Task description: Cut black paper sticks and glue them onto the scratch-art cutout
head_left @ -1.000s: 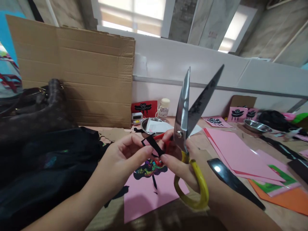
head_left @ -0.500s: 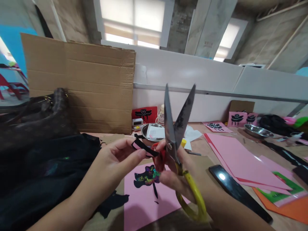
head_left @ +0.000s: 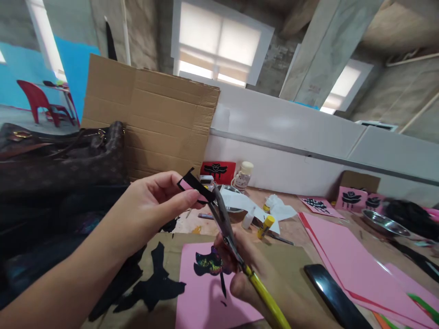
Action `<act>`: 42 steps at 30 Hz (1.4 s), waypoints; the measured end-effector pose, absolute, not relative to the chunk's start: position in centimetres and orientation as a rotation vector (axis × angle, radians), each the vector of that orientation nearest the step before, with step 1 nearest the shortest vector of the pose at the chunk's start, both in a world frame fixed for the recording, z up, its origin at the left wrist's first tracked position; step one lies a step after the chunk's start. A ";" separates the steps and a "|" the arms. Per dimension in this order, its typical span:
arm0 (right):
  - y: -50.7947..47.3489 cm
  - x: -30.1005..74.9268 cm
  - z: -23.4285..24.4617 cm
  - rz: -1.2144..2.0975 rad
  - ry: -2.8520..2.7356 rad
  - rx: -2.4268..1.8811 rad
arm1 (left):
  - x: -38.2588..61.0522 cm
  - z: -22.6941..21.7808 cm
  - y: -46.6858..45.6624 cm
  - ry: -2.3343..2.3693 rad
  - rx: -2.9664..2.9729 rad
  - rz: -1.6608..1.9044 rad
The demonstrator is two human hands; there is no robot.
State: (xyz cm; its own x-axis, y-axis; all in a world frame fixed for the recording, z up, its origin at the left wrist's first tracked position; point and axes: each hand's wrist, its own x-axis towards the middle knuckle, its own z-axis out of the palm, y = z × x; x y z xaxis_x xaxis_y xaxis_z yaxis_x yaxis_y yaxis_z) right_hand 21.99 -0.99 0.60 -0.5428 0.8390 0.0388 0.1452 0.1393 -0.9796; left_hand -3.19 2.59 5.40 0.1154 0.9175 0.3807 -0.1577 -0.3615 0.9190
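Observation:
My left hand (head_left: 161, 201) pinches a small strip of black and pink paper (head_left: 197, 189) between thumb and fingers, raised above the table. A pair of scissors (head_left: 226, 224) with a yellow handle is in my right hand (head_left: 247, 260), its blades pointing up and left with the tips at the strip's right end. Whether the blades are biting into the paper I cannot tell. Below lies a pink sheet (head_left: 202, 301) bearing a black flower shape (head_left: 207, 264) with shiny coloured specks and a thin black stem. Black paper scraps (head_left: 151, 288) rest on the cardboard to its left.
A black phone (head_left: 332, 292) and a stack of pink sheets (head_left: 360, 260) lie at the right. Behind are a glue stick (head_left: 265, 227), a white bottle (head_left: 248, 218), a metal bowl (head_left: 229, 189) and a cup (head_left: 243, 176). A brown handbag (head_left: 61, 160) and upright cardboard (head_left: 154, 114) stand left.
The scissors have swung from upright with blades wide apart to tilted left, blades closer together at the paper strip. The strip is raised and turned in my left hand. The view has shifted left.

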 end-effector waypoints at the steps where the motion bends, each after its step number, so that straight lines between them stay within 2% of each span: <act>1: -1.0 21.9 0.6 1.410 -1.809 -0.956 | -3.1 5.5 2.6 0.775 1.446 1.410; 13: -1.7 21.3 4.6 1.440 -1.886 -1.026 | -2.5 5.4 2.4 0.787 1.483 1.304; 24: -1.2 22.7 -0.4 1.311 -1.912 -0.978 | -1.9 5.7 2.1 0.802 1.491 1.301; 31: -1.5 22.0 1.7 1.452 -1.837 -0.987 | -1.9 5.9 1.7 0.850 1.528 1.315; 42: -1.7 21.8 2.3 1.388 -1.876 -0.926 | -1.9 6.0 1.4 0.811 1.527 1.336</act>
State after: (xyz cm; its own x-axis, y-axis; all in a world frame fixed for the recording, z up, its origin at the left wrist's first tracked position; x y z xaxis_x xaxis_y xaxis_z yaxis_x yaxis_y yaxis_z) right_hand 21.77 -1.66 2.28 -0.5618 0.8241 0.0718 0.1723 0.2014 -0.9642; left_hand -1.85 1.45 5.97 0.1938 0.9086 0.3699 -0.0908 -0.3588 0.9290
